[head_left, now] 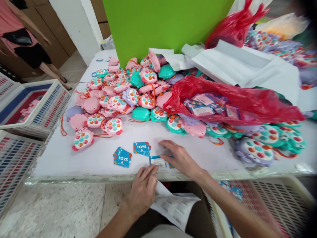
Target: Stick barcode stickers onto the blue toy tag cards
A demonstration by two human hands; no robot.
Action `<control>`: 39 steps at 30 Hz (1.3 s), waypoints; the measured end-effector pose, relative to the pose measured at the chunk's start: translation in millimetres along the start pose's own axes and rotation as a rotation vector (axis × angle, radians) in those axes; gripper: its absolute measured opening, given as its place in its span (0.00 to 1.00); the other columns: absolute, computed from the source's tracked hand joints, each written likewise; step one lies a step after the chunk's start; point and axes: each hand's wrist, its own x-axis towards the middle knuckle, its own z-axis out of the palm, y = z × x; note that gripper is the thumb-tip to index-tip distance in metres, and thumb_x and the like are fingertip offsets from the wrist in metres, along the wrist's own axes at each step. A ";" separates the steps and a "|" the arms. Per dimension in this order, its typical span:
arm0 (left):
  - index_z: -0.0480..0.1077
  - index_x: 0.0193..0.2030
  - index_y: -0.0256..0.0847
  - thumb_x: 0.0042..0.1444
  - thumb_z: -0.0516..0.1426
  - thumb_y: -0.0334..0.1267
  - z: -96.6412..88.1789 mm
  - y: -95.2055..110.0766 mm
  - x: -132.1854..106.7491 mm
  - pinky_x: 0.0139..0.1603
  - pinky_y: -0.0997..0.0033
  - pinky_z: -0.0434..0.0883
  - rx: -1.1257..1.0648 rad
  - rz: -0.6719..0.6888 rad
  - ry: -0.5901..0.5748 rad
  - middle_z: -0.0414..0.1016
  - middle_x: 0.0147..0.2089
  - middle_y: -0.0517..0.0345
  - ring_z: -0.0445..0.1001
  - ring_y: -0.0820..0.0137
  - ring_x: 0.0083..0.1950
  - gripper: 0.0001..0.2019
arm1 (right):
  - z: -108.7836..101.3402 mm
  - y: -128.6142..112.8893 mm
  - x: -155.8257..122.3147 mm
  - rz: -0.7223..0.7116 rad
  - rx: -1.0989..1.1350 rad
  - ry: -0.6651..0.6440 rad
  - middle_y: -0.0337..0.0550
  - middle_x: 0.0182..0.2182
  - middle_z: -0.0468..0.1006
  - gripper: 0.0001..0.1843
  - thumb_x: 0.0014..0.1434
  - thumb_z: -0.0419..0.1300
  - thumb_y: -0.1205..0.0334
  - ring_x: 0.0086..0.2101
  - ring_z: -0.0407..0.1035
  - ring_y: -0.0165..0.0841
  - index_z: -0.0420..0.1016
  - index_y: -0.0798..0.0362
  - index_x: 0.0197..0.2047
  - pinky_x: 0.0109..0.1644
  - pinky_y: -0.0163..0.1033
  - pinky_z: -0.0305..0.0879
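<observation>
White tabletop before you; a labelled card lies just beyond your bunched left fingers, their grip unclear. Your right fingers spread beside it; ideally, steady it flat.

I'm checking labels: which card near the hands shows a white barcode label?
The card between the left hand and right hand; its white label faces up, whereas the leftmost pile and the pile beside it show blue TOYS sides.
</observation>
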 end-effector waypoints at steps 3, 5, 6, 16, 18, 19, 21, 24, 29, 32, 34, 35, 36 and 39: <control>0.65 0.41 0.34 0.58 0.43 0.25 -1.2 0.2 2.0 0.48 0.56 0.69 -0.014 -0.001 0.009 0.72 0.50 0.44 0.67 0.61 0.55 0.12 | 5.9 -6.6 2.0 0.019 -0.188 0.010 0.50 0.49 0.66 0.28 0.55 0.59 0.62 0.47 0.61 0.42 0.57 0.52 0.58 0.49 0.49 0.62; 0.65 0.39 0.34 0.58 0.43 0.25 -1.6 0.3 2.8 0.48 0.56 0.69 -0.024 -0.003 0.025 0.72 0.50 0.44 0.66 0.60 0.55 0.11 | 12.1 -13.0 6.3 0.020 -0.357 0.011 0.52 0.49 0.66 0.29 0.54 0.61 0.58 0.47 0.59 0.46 0.58 0.52 0.58 0.48 0.52 0.61; 0.65 0.39 0.34 0.58 0.43 0.25 -1.7 0.4 2.9 0.48 0.56 0.69 -0.025 -0.004 0.030 0.72 0.50 0.44 0.67 0.60 0.54 0.11 | 14.6 -15.3 8.6 0.033 -0.420 0.023 0.53 0.48 0.67 0.29 0.53 0.61 0.56 0.46 0.59 0.47 0.59 0.52 0.57 0.47 0.52 0.61; 0.63 0.49 0.32 0.58 0.45 0.26 -0.4 -1.0 2.9 0.47 0.57 0.70 -0.089 -0.029 0.107 0.72 0.48 0.44 0.68 0.61 0.52 0.13 | 9.3 -13.3 -9.1 0.088 -0.592 0.167 0.57 0.49 0.66 0.28 0.57 0.57 0.57 0.47 0.58 0.50 0.59 0.58 0.58 0.46 0.53 0.60; 0.63 0.49 0.32 0.59 0.44 0.26 -4.1 0.0 1.8 0.47 0.59 0.70 -0.102 -0.040 0.124 0.72 0.48 0.45 0.67 0.62 0.52 0.14 | 4.1 -18.7 -14.4 0.092 -0.534 0.192 0.57 0.50 0.66 0.22 0.59 0.54 0.63 0.48 0.59 0.49 0.60 0.58 0.56 0.47 0.54 0.59; 0.63 0.50 0.33 0.59 0.44 0.26 -7.3 1.6 0.2 0.48 0.60 0.70 -0.110 -0.061 0.135 0.71 0.49 0.45 0.67 0.63 0.52 0.14 | 0.9 -22.3 -19.1 0.064 -0.456 0.177 0.55 0.49 0.67 0.20 0.60 0.52 0.65 0.48 0.60 0.47 0.61 0.57 0.56 0.48 0.53 0.59; 0.63 0.50 0.35 0.60 0.44 0.27 -16.3 7.3 -4.8 0.50 0.62 0.69 -0.161 -0.148 0.150 0.70 0.49 0.46 0.66 0.65 0.53 0.14 | -4.5 -29.4 -34.8 -0.011 -0.216 0.083 0.52 0.47 0.70 0.17 0.62 0.49 0.63 0.46 0.63 0.42 0.63 0.54 0.54 0.48 0.48 0.62; 0.66 0.45 0.40 0.61 0.44 0.34 -32.7 20.1 -14.0 0.46 0.65 0.69 -0.356 -0.412 0.145 0.73 0.44 0.50 0.70 0.66 0.46 0.12 | -5.9 -36.1 -66.5 -0.022 0.062 -0.063 0.47 0.40 0.74 0.13 0.59 0.54 0.56 0.42 0.68 0.38 0.68 0.51 0.46 0.44 0.41 0.65; 0.67 0.34 0.41 0.57 0.49 0.53 -55.5 32.2 -16.7 0.30 0.71 0.66 -0.838 -0.949 0.179 0.72 0.30 0.57 0.69 0.68 0.30 0.17 | 0.4 -42.5 -91.5 0.114 0.085 -0.042 0.39 0.28 0.75 0.08 0.60 0.52 0.64 0.31 0.70 0.34 0.72 0.51 0.32 0.35 0.37 0.64; 0.69 0.39 0.38 0.45 0.58 0.59 -63.3 30.9 -11.3 0.28 0.73 0.65 -1.248 -1.062 0.038 0.73 0.29 0.58 0.69 0.69 0.29 0.25 | -2.2 -47.9 -89.0 0.113 0.109 -0.070 0.37 0.25 0.74 0.09 0.59 0.52 0.65 0.28 0.69 0.32 0.71 0.51 0.31 0.32 0.35 0.63; 0.71 0.38 0.35 0.40 0.62 0.55 -64.9 30.6 -7.6 0.31 0.72 0.66 -1.262 -1.069 -0.046 0.73 0.29 0.56 0.70 0.67 0.30 0.25 | -4.6 -51.1 -88.2 0.110 0.121 -0.073 0.37 0.25 0.74 0.09 0.60 0.52 0.65 0.27 0.69 0.31 0.72 0.51 0.31 0.31 0.34 0.63; 0.72 0.36 0.35 0.41 0.62 0.53 -64.6 31.2 -6.1 0.32 0.70 0.67 -1.209 -1.061 -0.072 0.74 0.29 0.55 0.71 0.66 0.31 0.23 | -5.0 -52.3 -88.8 0.103 0.124 -0.065 0.37 0.26 0.74 0.08 0.60 0.52 0.65 0.27 0.69 0.32 0.72 0.51 0.33 0.31 0.34 0.64; 0.72 0.36 0.35 0.44 0.61 0.51 -63.7 32.5 -4.9 0.34 0.69 0.68 -1.147 -1.046 -0.079 0.74 0.30 0.54 0.72 0.64 0.33 0.20 | -4.4 -53.4 -90.1 0.090 0.129 -0.054 0.38 0.27 0.75 0.08 0.60 0.51 0.65 0.29 0.70 0.32 0.72 0.51 0.35 0.32 0.34 0.65; 0.72 0.40 0.38 0.50 0.57 0.50 -59.0 38.8 -2.5 0.45 0.61 0.68 -0.966 -0.965 -0.029 0.75 0.38 0.52 0.71 0.59 0.43 0.17 | 3.3 -55.6 -96.0 0.015 0.142 -0.002 0.42 0.36 0.75 0.11 0.61 0.50 0.65 0.36 0.71 0.33 0.71 0.49 0.44 0.39 0.35 0.68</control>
